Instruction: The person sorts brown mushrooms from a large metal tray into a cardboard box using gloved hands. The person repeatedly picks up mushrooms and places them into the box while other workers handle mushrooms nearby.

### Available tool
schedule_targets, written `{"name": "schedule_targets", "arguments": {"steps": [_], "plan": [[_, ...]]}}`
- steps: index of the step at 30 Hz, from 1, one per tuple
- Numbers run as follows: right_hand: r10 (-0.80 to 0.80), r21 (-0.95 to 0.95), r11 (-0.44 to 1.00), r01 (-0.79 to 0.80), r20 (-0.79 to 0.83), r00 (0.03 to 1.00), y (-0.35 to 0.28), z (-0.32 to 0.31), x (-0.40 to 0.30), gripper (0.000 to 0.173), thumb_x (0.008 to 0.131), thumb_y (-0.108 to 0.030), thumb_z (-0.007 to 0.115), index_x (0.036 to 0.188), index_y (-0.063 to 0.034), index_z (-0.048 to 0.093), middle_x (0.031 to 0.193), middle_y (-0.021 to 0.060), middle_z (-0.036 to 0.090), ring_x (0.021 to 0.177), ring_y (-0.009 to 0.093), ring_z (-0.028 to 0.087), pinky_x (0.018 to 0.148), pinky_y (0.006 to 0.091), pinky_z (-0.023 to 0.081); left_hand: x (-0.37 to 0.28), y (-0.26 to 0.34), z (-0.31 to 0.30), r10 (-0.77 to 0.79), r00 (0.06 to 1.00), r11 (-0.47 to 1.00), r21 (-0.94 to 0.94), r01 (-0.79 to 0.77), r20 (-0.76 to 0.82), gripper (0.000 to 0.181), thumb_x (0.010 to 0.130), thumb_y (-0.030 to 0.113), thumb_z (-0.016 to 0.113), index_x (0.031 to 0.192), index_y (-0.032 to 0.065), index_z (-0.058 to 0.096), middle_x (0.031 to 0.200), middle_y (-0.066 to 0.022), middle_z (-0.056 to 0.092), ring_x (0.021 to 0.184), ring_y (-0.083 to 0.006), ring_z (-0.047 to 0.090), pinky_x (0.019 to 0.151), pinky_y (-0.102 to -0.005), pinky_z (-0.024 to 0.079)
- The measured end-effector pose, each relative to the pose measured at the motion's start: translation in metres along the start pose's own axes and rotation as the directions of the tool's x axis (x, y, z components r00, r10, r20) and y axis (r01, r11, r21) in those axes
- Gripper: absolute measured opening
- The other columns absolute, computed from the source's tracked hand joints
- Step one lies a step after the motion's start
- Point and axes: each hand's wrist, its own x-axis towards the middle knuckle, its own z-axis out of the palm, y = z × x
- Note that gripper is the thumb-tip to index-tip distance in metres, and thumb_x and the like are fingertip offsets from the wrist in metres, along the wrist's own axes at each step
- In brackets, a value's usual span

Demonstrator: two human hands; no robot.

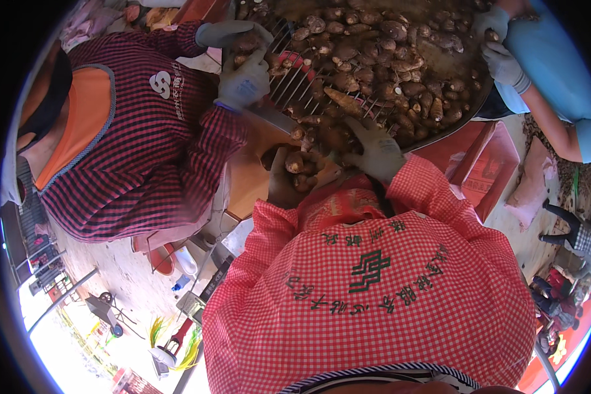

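My gloved left hand (285,180) is cupped around several small brown taro corms (301,170), in front of my red checked smock (369,276). At the near edge of the heap lies my gloved right hand (377,150), fingers spread over dark wet corms; whether it grips one is hard to make out. The large pile of taro corms (369,64) rests partly on a metal bar grate (290,81) and partly in brownish water inside a wide round-rimmed vessel. A long pale-brown corm (344,101) lies on the bars.
On the left a co-worker in a dark checked smock (143,147) holds corms in gloved hands (244,74). Another person's gloved hands (502,59) are at the vessel's right side. A red box (492,167) and a pink sack (534,182) are at right, a wooden board (253,172) beside my left hand.
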Motion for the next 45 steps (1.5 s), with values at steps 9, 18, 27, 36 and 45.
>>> {"name": "schedule_targets", "arguments": {"steps": [9,18,27,36,45], "plan": [[-0.301,0.085,0.941,0.327,-0.228,0.926,-0.035,0.024,0.061,0.067,0.098,-0.022,0.07,0.161,-0.0116,0.047,0.145,0.0231,0.064,0.124,0.045,0.068,0.104,0.0496,0.057,-0.032,-0.007,0.009,0.281,0.959,0.954,-0.117,-0.276,0.028,0.052,0.108,0.05,0.054,0.113,-0.001,0.066,0.11,-0.0197,0.067,0.078,-0.0163,0.058,0.057,-0.0226,0.048],[-0.188,-0.327,0.934,0.146,-0.099,0.977,-0.029,0.026,0.086,0.059,0.096,-0.02,0.074,0.152,-0.0117,0.059,0.171,0.0267,0.034,0.145,0.048,0.053,0.116,0.0521,0.052,-0.017,-0.033,0.012,0.25,0.965,0.968,0.017,-0.252,0.073,0.039,0.11,0.036,0.057,0.132,0.0035,0.064,0.119,-0.012,0.068,0.104,-0.0228,0.07,0.071,-0.0283,0.053],[-0.28,-0.361,0.92,0.15,-0.343,0.897,0.017,-0.038,0.119,0.047,0.097,-0.022,0.069,0.143,-0.015,0.066,0.153,0.0134,0.06,0.129,0.04,0.064,0.102,0.055,0.055,0.007,-0.063,-0.016,0.538,0.823,0.522,0.694,-0.497,0.185,0.036,0.114,0.036,0.056,0.136,0.0072,0.057,0.111,-0.0009,0.063,0.089,-0.0119,0.061,0.068,-0.0253,0.053],[-0.43,-0.041,0.903,0.428,-0.137,0.893,-0.008,-0.02,0.092,0.057,0.097,-0.024,0.075,0.152,-0.0155,0.059,0.156,0.0164,0.056,0.143,0.042,0.056,0.122,0.0568,0.045,0.011,-0.063,-0.004,0.656,0.636,0.04,0.822,-0.568,0.407,0.049,0.091,-0.01,0.056,0.137,0.0028,0.048,0.115,-0.0065,0.064,0.105,-0.0163,0.069,0.077,-0.024,0.055],[-0.011,-0.491,0.854,-0.171,-0.346,0.938,0.085,-0.096,0.14,0.078,0.103,-0.037,0.065,0.171,-0.0166,0.032,0.148,0.024,0.063,0.124,0.042,0.07,0.108,0.0587,0.056,0.011,-0.065,0.01,0.308,0.951,0.951,0.033,-0.307,-0.035,0.051,0.112,0.053,0.056,0.116,0.0046,0.071,0.121,-0.0138,0.071,0.116,-0.0256,0.068,0.068,-0.0274,0.054]]}}
